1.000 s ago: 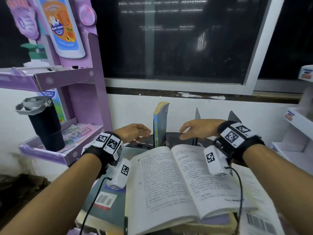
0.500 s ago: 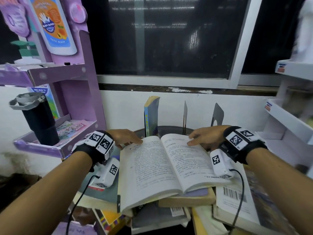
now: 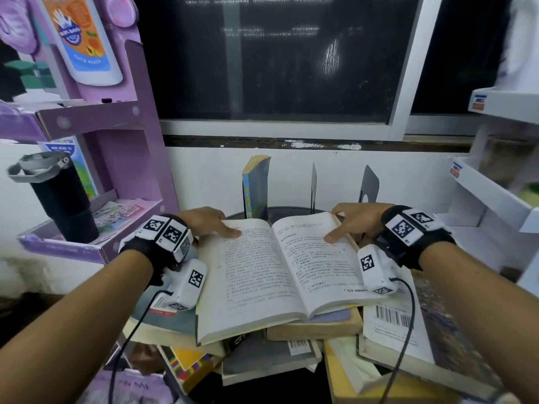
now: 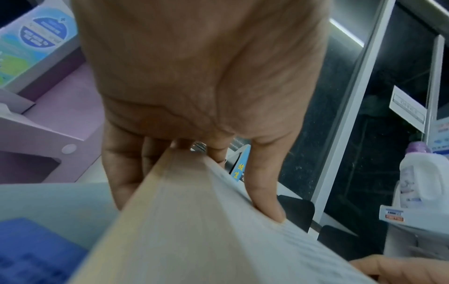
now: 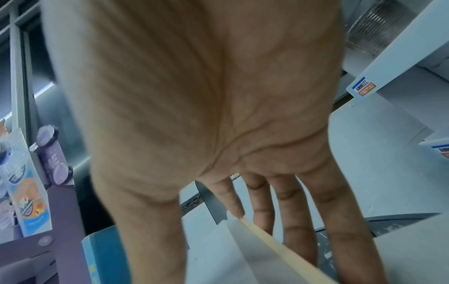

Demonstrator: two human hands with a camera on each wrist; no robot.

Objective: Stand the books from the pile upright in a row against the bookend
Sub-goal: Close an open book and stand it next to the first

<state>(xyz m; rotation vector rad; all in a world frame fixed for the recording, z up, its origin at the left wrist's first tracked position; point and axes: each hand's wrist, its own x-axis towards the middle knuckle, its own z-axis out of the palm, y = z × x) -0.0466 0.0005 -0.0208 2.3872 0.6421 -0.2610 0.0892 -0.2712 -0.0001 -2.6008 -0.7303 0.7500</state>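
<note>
Dark window glass and a white wall back a round dark table (image 3: 291,210), where one blue book (image 3: 256,188) already stands upright at the far side, with two thin grey bookends (image 3: 313,183) to its right. Nearer lies the pile (image 3: 291,339), books heaped crookedly at odd angles. On top rests an open book (image 3: 280,269), pages up.

Left hand (image 3: 204,221) grips the open book's far left corner, thumb on the page and fingers curled under the edge, as the left wrist view shows. Right hand (image 3: 354,221) takes the far right corner likewise, thumb on the page; in the right wrist view its fingers (image 5: 298,215) reach down past the page edge, so whether they bear under the cover I cannot tell.

Risks, as I judge them: lifted while open, the book may flop or crease its pages, since only the corners are held. Closing it carelessly could fold a leaf. The pile beneath looks unsteady, and dragging the top book may tip lower books off the near edge. Carried far, it might knock the standing blue book over.

Compared with a second ago, both hands have come nearer, from hovering beyond the book by the bookends to gripping its corners.
</note>
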